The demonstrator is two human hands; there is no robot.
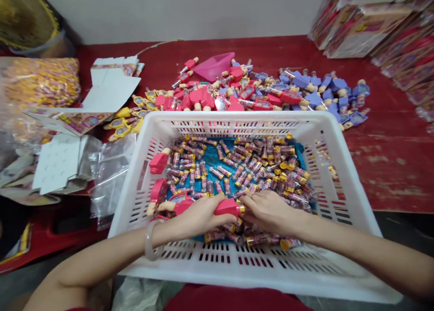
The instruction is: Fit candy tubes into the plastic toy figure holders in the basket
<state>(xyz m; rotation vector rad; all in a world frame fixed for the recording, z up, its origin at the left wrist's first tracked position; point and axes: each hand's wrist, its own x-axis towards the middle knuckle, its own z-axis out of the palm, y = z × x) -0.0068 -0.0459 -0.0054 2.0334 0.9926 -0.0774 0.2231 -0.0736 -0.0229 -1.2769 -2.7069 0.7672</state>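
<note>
Inside a white slotted plastic basket (pixel 217 270), my left hand (pixel 198 216) is closed around a red plastic toy piece (pixel 226 208) that lies crosswise under the palm. Cream-coloured tips (pixel 166 206) stick out on its left side. My right hand (pixel 267 210) meets the toy's right end, fingers pinched at a small tube with a yellow end (pixel 242 209); the fingers hide most of that tube. Many clear tubes with yellow caps (pixel 249 171) lie loose around both hands on blue sheeting (pixel 210 156). Two more red toy pieces, one upper (pixel 158 163) and one lower (pixel 158 190), rest at the basket's left side.
Behind the basket, red, purple (pixel 328 91) and yellow toy pieces (pixel 124 123) are heaped on a red table (pixel 389 166). Folded white cards (pixel 108 91), clear bags (pixel 113 175) and a full bag of yellow parts (pixel 42 82) are at left. Wrapped packs (pixel 368 28) stand back right.
</note>
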